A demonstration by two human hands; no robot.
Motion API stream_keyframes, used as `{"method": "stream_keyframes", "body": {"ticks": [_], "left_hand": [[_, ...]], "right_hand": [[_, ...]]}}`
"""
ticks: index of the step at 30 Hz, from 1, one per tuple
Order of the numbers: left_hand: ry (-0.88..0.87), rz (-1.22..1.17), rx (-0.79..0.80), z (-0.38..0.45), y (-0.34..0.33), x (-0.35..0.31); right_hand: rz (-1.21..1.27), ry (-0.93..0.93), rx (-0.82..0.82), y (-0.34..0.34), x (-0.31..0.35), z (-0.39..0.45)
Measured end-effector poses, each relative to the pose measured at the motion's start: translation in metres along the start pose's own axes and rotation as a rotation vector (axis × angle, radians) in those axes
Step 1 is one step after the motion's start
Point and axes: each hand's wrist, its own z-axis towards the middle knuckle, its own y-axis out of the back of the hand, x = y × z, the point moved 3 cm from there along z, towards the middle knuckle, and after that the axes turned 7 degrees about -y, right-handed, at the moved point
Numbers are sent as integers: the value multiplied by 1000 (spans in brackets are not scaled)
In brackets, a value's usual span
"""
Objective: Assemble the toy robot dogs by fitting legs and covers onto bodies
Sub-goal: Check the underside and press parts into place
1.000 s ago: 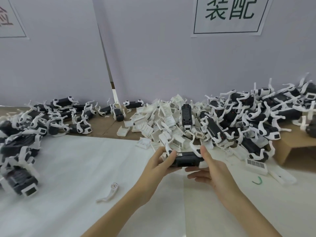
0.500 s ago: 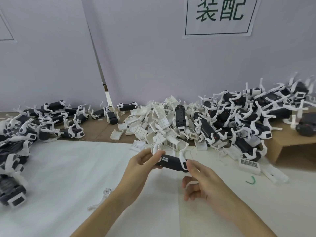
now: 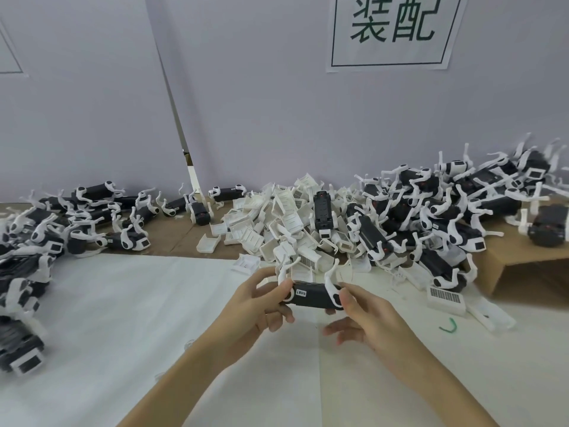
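While both hands (image 3: pixel 264 306) grip it, matte black body (image 3: pixel 311 298) bears curved white legs (image 3: pixel 331 277).

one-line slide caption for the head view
Both hands hold a black dog body with two white legs above the table.

One head-worn camera looks forward and down from close above the white table (image 3: pixel 92 303), over both forearms, toward the far wall (image 3: pixel 277 118) with its paper sign (image 3: pixel 391 32).
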Motion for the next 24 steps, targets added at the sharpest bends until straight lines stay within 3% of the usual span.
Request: {"method": "stream_keyframes", "body": {"ticks": [5,8,13,18,20,24], "left_hand": [[-1,-275,205,3,7,2],[-4,-343,244,7,9,2],[21,-474,191,7,4,5],[-81,149,-5,1,-10,9],[-109,190,-32,-3,-13,11],[-78,55,18,-6,-18,6]], "right_hand": [[181,-16,169,0,0,-2],[312,1,286,4,3,1],[375,14,183,4,1,2],[-113,221,-72,-5,1,-2],[-54,209,-89,-7,0,-2],[32,174,-128,-3,1,-2]]}}
